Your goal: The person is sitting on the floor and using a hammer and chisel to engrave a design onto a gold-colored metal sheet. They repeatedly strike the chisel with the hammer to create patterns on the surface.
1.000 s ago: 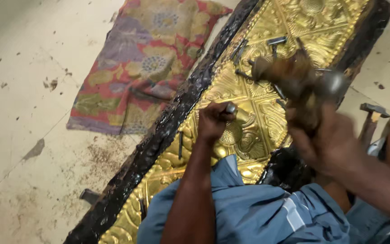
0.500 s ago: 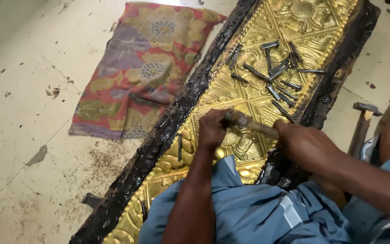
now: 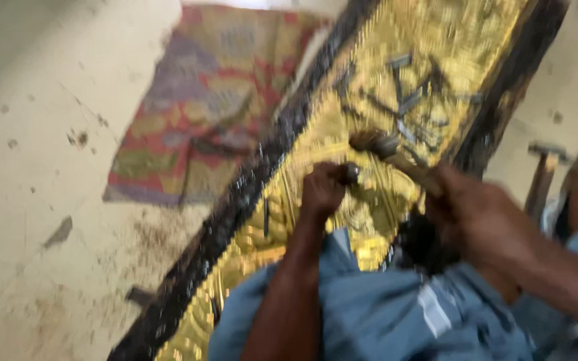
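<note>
A long embossed golden metal sheet (image 3: pixel 362 100) lies on a black pitch-covered board (image 3: pixel 235 220), running from lower left to upper right. My left hand (image 3: pixel 324 190) is fisted on a small metal punch (image 3: pixel 351 174) that stands on the sheet. My right hand (image 3: pixel 479 214) grips a hammer (image 3: pixel 386 148) by its wooden handle, with the head raised just above the punch. Several loose metal punches (image 3: pixel 409 100) lie on the sheet farther up. The frame is blurred.
A patterned red and purple cloth (image 3: pixel 215 113) lies on the concrete floor (image 3: pixel 48 167) left of the board. A second hammer (image 3: pixel 544 175) stands at the right edge beside my knee. My blue trousers (image 3: pixel 369 314) fill the bottom.
The hammer came down from its raised position onto the punch and now sits lifted a little above it again. My left hand has stayed on the punch. The view has shifted slightly.
</note>
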